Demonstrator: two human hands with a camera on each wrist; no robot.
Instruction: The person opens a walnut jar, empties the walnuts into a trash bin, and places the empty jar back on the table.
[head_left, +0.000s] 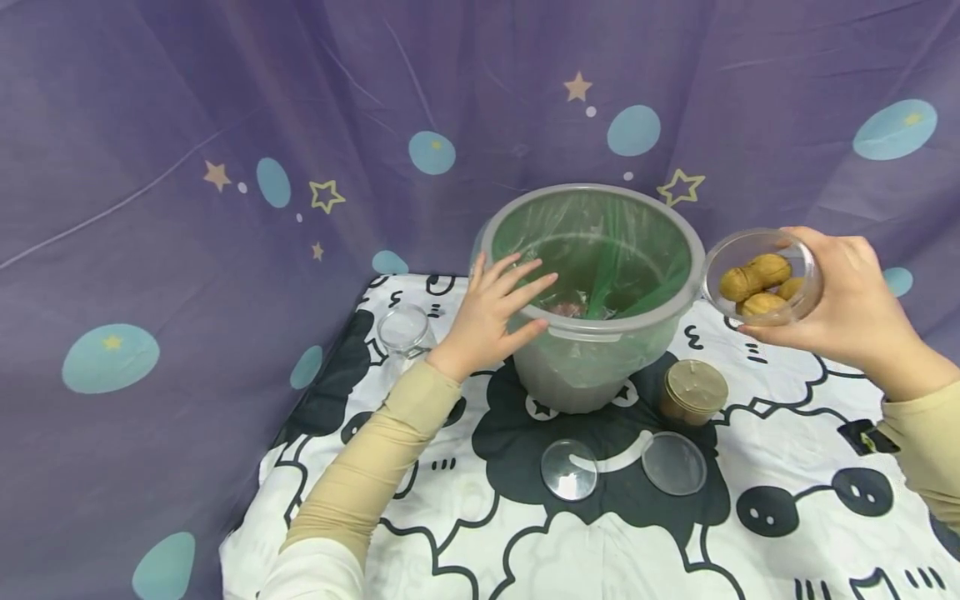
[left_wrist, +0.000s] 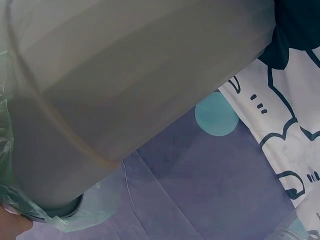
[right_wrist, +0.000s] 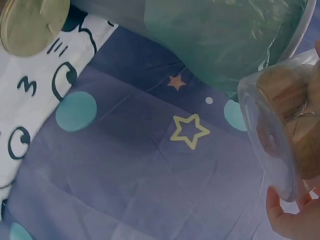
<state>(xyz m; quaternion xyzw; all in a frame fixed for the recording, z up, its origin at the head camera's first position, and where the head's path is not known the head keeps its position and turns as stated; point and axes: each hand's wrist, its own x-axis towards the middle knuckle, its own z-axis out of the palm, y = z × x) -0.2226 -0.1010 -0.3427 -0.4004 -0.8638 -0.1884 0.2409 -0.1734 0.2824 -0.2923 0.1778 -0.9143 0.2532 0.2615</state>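
A grey trash bin [head_left: 551, 367] lined with a green plastic bag [head_left: 637, 250] stands on the table. My left hand [head_left: 495, 317] lies at the bin's near left rim, fingers spread over the opening. With my right hand [head_left: 855, 292] I grip a clear round container [head_left: 802, 308] tipped towards the bin's right rim. Several brown walnut-like pieces [head_left: 765, 275] sit inside it, and the right wrist view shows these pieces [right_wrist: 305, 135] through the clear wall. In the left wrist view, the bin's grey side [left_wrist: 125, 90] fills much of the frame; little of that hand shows.
A tan-lidded jar [head_left: 696, 392] stands right of the bin. Two clear round lids [head_left: 570, 471] lie in front of it. An empty clear jar [head_left: 405, 329] is at the left. Behind hangs a purple curtain [head_left: 225, 292]; a patterned cloth [head_left: 600, 558] covers the table.
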